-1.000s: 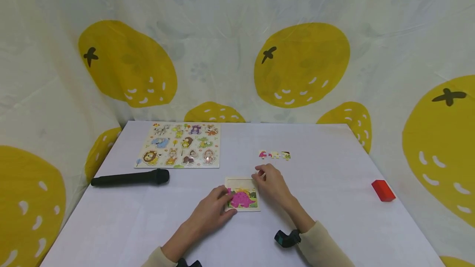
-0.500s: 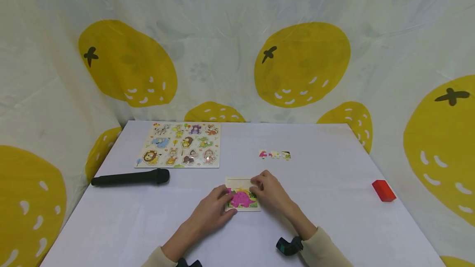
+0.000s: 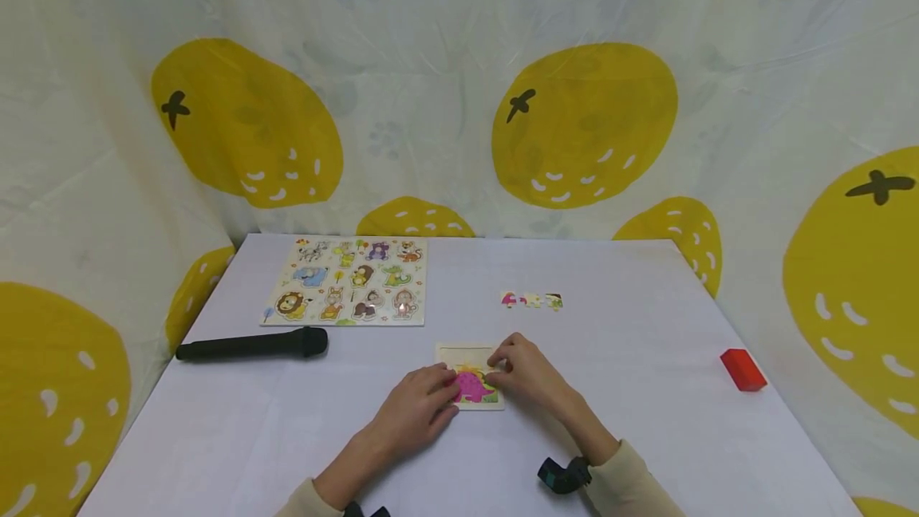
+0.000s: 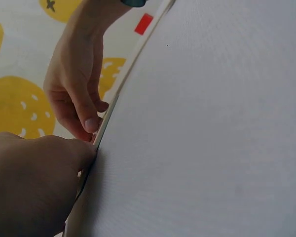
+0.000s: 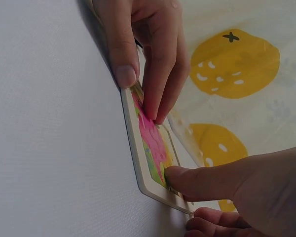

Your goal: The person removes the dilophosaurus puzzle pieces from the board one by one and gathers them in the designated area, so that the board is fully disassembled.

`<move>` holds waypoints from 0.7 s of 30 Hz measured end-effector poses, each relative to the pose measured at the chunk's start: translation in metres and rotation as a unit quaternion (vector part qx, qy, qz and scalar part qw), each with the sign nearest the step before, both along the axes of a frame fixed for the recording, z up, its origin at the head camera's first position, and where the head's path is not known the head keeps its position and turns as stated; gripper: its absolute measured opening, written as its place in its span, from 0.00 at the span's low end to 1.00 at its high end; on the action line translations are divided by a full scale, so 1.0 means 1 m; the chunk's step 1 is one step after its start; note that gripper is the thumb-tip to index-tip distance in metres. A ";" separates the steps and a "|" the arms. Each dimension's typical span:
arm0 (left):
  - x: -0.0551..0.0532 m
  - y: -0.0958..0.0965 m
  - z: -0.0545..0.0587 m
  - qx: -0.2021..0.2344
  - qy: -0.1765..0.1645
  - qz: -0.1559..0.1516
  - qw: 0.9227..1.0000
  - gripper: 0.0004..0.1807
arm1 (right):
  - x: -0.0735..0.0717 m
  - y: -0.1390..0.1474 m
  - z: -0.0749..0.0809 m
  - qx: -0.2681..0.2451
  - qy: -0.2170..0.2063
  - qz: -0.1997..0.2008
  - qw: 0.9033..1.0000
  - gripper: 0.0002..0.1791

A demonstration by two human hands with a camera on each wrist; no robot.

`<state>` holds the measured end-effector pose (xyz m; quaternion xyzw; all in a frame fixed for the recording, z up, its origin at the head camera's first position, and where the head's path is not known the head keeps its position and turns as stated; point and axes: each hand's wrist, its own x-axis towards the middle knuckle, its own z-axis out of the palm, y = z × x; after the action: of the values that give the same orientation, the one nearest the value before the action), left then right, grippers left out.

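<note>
On the table [image 3: 632,325], most of the dinosaur puzzle [image 3: 474,385] looked done, but its top was bare. Three loose pieces [image 3: 531,301] seemed left. The left hand [image 3: 412,407] touched it, fingers straight; whether the right hand [image 3: 530,375] pinched anything, I couldn't tell.

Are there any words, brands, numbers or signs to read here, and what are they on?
None can be read.
Dinosaur puzzle, loose pieces, animal board: pictures, no legible lettering.
Backdrop: yellow fruit shapes, no text.
Red block: no marking visible.
Microphone and black wrist device: any marking is too small or dark to read.
</note>
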<state>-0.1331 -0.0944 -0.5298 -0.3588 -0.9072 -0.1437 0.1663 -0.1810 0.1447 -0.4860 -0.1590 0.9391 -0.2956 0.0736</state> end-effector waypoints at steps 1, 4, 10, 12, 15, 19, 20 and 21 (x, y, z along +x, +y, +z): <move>0.000 0.000 0.000 -0.002 0.007 -0.003 1.000 0.19 | 0.000 0.000 0.001 0.001 0.001 0.002 1.000 0.12; 0.001 0.002 0.001 -0.005 0.019 -0.007 1.000 0.18 | 0.000 0.000 0.001 0.003 0.007 0.006 1.000 0.12; 0.003 0.006 0.001 -0.015 0.027 -0.003 1.000 0.15 | -0.001 0.000 0.000 -0.008 0.011 0.009 1.000 0.11; 0.004 0.008 0.001 -0.023 0.033 -0.001 0.999 0.15 | -0.001 0.000 -0.001 -0.010 0.007 0.008 1.000 0.11; 0.006 0.010 0.001 -0.036 0.034 0.004 0.999 0.16 | -0.001 0.001 -0.002 -0.010 0.009 0.012 1.000 0.11; 0.009 0.011 0.001 -0.050 0.014 0.010 0.999 0.19 | -0.001 0.001 -0.003 -0.006 0.010 0.015 1.000 0.12; 0.009 0.011 0.001 -0.053 0.008 0.010 0.998 0.20 | -0.001 0.001 -0.003 -0.006 0.009 0.014 1.000 0.12; 0.010 0.011 0.001 -0.057 0.001 0.012 0.998 0.21 | -0.001 0.001 -0.003 -0.006 0.008 0.013 1.000 0.12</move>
<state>-0.1231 -0.0829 -0.5288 -0.3573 -0.9178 -0.0890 0.1484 -0.1817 0.1455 -0.4889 -0.1743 0.9358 -0.2986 0.0686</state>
